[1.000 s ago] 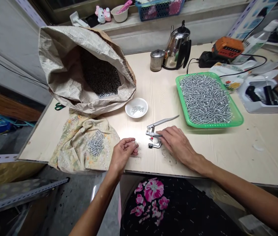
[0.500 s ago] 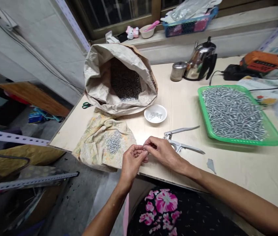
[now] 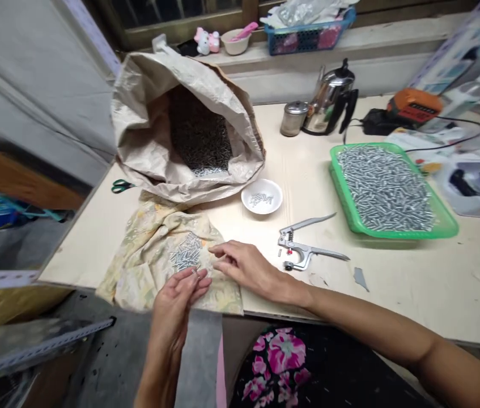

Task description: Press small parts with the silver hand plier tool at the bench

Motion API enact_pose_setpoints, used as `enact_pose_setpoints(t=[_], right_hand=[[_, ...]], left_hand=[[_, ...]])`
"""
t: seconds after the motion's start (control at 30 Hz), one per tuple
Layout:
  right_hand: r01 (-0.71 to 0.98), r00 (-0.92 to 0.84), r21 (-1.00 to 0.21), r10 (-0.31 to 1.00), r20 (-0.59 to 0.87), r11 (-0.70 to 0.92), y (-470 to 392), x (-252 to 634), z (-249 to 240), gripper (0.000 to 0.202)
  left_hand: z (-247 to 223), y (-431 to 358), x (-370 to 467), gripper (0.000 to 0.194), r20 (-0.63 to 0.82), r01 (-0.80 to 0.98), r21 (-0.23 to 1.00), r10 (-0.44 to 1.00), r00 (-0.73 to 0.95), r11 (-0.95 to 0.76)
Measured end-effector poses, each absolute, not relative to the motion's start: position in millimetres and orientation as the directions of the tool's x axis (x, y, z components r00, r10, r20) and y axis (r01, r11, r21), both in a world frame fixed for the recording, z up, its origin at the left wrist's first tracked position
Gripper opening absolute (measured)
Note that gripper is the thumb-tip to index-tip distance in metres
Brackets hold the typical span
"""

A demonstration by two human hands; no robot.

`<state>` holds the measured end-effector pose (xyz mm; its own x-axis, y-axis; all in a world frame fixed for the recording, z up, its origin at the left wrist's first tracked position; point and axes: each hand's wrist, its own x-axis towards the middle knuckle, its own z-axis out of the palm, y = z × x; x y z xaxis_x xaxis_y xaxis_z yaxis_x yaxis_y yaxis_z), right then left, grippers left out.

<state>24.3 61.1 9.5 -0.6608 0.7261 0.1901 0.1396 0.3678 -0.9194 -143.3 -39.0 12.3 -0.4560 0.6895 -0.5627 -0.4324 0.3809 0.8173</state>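
Observation:
My left hand is closed at the near edge of a small pile of metal pins on a patterned cloth. Something small and shiny shows at its fingertips, too small to name. Just right of the pile, over the cloth's right side, my right hand has its thumb and fingers apart with nothing between them. Silver pliers with spread handles lie to the right of my right hand. Behind the hands stands a white bowl with several pins in it.
A large open sack of metal pieces stands at the back left, green scissors beside it. On the right is a green tray heaped with pins. A kettle and a jar stand behind.
My hands have parted; the left moved left to the pile, and the right opened and shifted slightly left over the cloth. The view has shifted too.

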Motion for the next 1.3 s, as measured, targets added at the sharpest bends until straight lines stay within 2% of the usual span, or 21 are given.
enact_pose_setpoints(t=[0.1, 0.17, 0.27, 0.37, 0.47, 0.57, 0.67, 0.73, 0.8, 0.9, 0.97, 1.03, 1.2, 1.3], right_hand=[[0.301, -0.598, -0.796, 0.754, 0.271, 0.525, 66, 62, 12, 0.028], [0.469, -0.533, -0.680, 0.795, 0.290, 0.563, 71, 95, 7, 0.028], [0.657, -0.596, -0.432, 0.777, 0.202, 0.617, 79, 136, -7, 0.028], [0.626, -0.742, -0.248, 0.663, 0.103, 0.739, 85, 149, -18, 0.025], [0.557, -0.822, -0.134, 0.567, 0.054, 0.820, 90, 145, -19, 0.016], [0.505, -0.861, -0.053, 0.507, 0.039, 0.862, 93, 142, -19, 0.017], [0.431, -0.900, -0.034, 0.432, 0.060, 0.902, 99, 142, -22, 0.018], [0.434, -0.891, -0.038, 0.435, 0.131, 0.900, 109, 139, -20, 0.019], [0.502, -0.826, -0.089, 0.507, 0.246, 0.860, 123, 133, -11, 0.021], [0.574, -0.674, -0.261, 0.629, 0.387, 0.776, 144, 128, 12, 0.017], [0.632, -0.589, -0.308, 0.698, 0.406, 0.712, 148, 137, 24, 0.029], [0.685, -0.563, -0.320, 0.755, 0.337, 0.654, 141, 156, 27, 0.028], [0.745, -0.643, -0.249, 0.766, -0.022, 0.618, 93, 205, -6, 0.008], [0.784, -0.610, -0.180, 0.791, -0.043, 0.595, 78, 214, -29, 0.008]], left_hand=[[2, -37, -152, 0.055, -0.593, -0.409, 0.802, 0.662, -0.459, 0.435], [-3, -32, -149, 0.053, -0.610, -0.390, 0.789, 0.679, -0.409, 0.474], [-7, -22, -135, 0.049, -0.607, -0.346, 0.790, 0.728, -0.318, 0.507], [-8, -13, -114, 0.048, -0.603, -0.310, 0.789, 0.765, -0.226, 0.531], [-7, -9, -93, 0.047, -0.613, -0.300, 0.776, 0.777, -0.147, 0.555], [-5, -12, -77, 0.048, -0.598, -0.329, 0.781, 0.788, -0.145, 0.532], [-5, -17, -67, 0.049, -0.577, -0.351, 0.791, 0.801, -0.159, 0.501], [-4, -21, -64, 0.050, -0.574, -0.351, 0.796, 0.798, -0.181, 0.493], [-3, -24, -62, 0.051, -0.571, -0.335, 0.806, 0.792, -0.217, 0.489], [-1, -23, -56, 0.050, -0.538, -0.270, 0.838, 0.801, -0.262, 0.475], [-1, -19, -51, 0.048, -0.508, -0.214, 0.860, 0.817, -0.272, 0.463], [-3, -13, -44, 0.046, -0.483, -0.166, 0.876, 0.833, -0.270, 0.454], [-11, 8, -27, 0.036, -0.411, -0.060, 0.911, 0.880, -0.238, 0.409], [-16, 21, -19, 0.032, -0.359, 0.047, 0.925, 0.909, -0.213, 0.377]])
